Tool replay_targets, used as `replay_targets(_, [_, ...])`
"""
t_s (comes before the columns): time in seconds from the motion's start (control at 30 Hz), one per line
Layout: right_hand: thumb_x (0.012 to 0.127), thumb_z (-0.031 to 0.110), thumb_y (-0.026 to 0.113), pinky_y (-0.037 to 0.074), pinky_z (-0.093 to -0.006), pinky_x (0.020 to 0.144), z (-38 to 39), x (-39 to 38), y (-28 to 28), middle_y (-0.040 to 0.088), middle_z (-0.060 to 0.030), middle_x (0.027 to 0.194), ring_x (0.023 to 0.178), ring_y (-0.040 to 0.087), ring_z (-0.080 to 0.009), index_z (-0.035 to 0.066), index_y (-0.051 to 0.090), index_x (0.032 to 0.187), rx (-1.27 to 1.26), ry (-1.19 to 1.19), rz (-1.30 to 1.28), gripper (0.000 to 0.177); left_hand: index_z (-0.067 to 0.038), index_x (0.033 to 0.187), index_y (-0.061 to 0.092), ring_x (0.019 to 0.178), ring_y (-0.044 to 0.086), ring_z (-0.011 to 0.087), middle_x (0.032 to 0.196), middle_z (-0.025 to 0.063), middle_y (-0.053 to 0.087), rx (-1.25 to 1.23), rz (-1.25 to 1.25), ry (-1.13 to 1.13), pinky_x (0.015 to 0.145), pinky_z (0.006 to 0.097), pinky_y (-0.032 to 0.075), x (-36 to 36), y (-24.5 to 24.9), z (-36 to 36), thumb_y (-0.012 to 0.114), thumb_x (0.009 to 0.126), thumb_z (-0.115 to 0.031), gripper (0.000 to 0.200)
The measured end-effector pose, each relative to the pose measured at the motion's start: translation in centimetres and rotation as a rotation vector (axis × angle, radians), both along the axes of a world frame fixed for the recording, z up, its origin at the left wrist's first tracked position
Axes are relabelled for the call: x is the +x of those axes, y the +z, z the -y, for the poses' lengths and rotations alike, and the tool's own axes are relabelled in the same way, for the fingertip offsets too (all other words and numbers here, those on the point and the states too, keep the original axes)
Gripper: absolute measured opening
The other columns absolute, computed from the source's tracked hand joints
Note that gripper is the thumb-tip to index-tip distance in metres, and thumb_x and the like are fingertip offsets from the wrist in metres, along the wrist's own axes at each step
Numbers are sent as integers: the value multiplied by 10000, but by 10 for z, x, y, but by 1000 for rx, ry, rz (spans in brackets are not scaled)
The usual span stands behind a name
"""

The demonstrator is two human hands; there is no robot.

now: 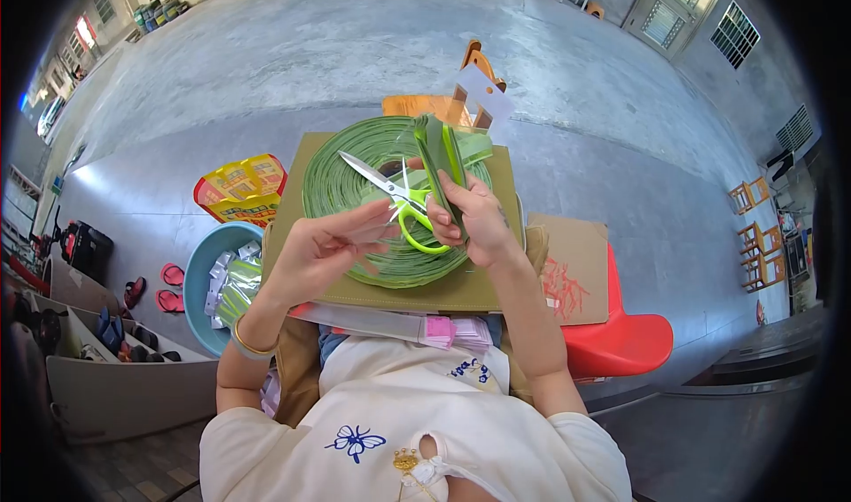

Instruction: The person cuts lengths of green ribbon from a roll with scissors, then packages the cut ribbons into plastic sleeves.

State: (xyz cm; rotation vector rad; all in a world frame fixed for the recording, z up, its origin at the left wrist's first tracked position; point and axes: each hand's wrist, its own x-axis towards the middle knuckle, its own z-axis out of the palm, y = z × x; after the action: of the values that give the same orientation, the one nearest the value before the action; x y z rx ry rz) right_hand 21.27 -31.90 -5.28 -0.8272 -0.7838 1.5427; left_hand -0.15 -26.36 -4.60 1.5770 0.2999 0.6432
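Observation:
My right hand [474, 218] grips an upright folded bundle of green strip [436, 152], its fingers wrapped round the lower part. To the left, my left hand [332, 247] is raised with its fingers stretched out and apart. Something clear and shiny shows by those fingers, too faint to name. Between the hands lies a pair of scissors [415, 227] with lime-green handles, blades spread and pointing up-left. Beneath them a large flat coil of green strip [346, 160] covers much of the olive board [288, 227]. Part of the coil is hidden by my hands.
A light-blue basin [197, 276] with shiny green packets [238, 289] stands at the left, below a yellow and red bag [239, 187]. At the right are a cardboard piece [572, 258] with red strands and a red chair [625, 333]. A white card [486, 90] rises beyond the board.

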Motion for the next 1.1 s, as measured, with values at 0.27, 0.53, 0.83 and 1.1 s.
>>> replay_targets(0.27, [947,291,390,282,-206,346,8,-11,-11,459,-11,540,376,358,-62,-3,506,976,-116,-10,121,318,51,1210,475,888,632,215,1102,156,584,-30,83,504,668,266,570,23,-11,-13,458,862,43,348])
replay_targets(0.53, [932,311,426,291,-209,343,14,-33,-28,478,-25,530,375,391,-64,26,516,854,-269,180,424,309,35,1263,432,708,588,173,1111,190,579,463,-209,730,588,245,455,39,-33,-21,459,861,22,403])
replay_targets(0.83, [957,259,364,278,-221,333,6,-41,-32,453,-20,552,370,346,-81,36,494,893,-345,74,-248,266,2,1208,498,921,619,298,1085,235,573,695,-204,627,736,293,488,50,-44,-7,498,707,131,517])
replay_targets(1.1, [936,268,408,308,-220,337,5,-25,-38,500,-30,560,383,402,-88,27,506,827,-246,189,-121,282,-128,1035,662,675,619,93,717,112,655,378,-150,209,642,218,474,26,-30,-20,477,687,150,483])
